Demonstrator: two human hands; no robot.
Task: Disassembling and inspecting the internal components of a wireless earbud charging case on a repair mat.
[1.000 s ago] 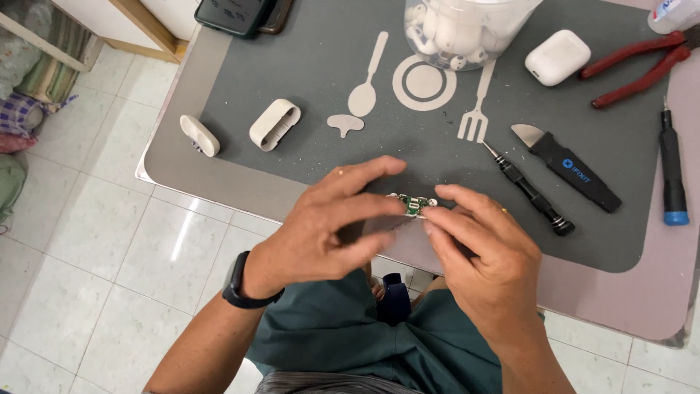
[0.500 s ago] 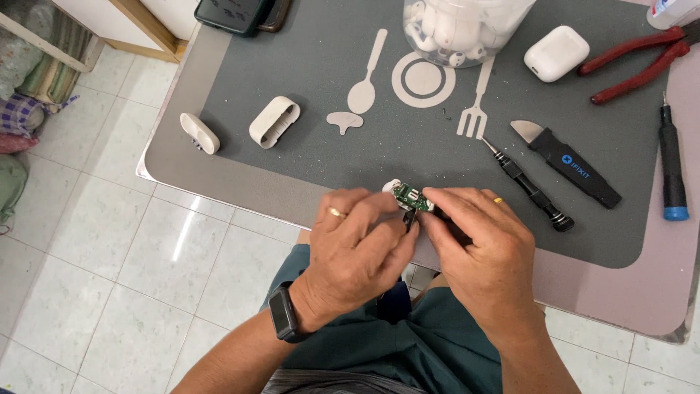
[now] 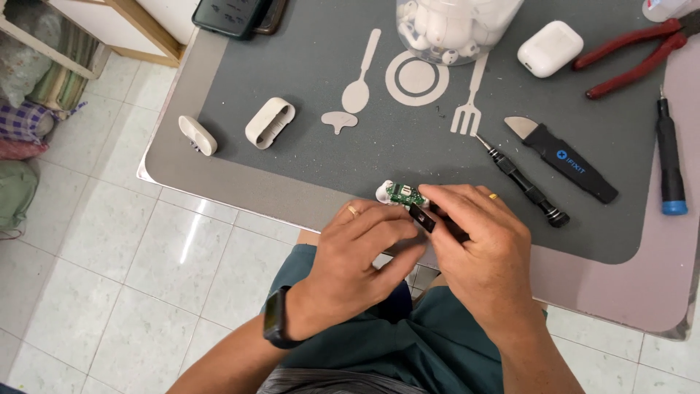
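Your left hand (image 3: 361, 252) and your right hand (image 3: 477, 244) are close together at the near edge of the desk (image 3: 171, 171), near its middle. Both hands are curled in tight around one little thing. It is a small green circuit board (image 3: 405, 194) with a white piece (image 3: 383, 192) stuck on its left end. Your left fingers are bent and pinch it from below and from the left. Your right fingers are bent too. They press on the board from the right, and they also hold a thin black tool (image 3: 430, 219) that points at the board. The board sits just over the near edge of the grey mat (image 3: 313, 66) that covers the desk.

Toward the left edge of the desk lie a small white oval cap (image 3: 197, 136) and a white hollow shell (image 3: 270, 122), near each other but not touching. At the far edge stands a clear jar (image 3: 456, 25) full of white earbud parts. A closed white earbud case (image 3: 550, 48) lies just to the right of it. Red pliers (image 3: 634, 55) lie near the far right corner. A black flat pry tool (image 3: 565, 157) and a thin black screwdriver (image 3: 521, 180) lie side by side to the right of your hands. A screwdriver with a blue end (image 3: 669, 160) lies by the right edge. A dark phone (image 3: 230, 14) lies at the far left corner.
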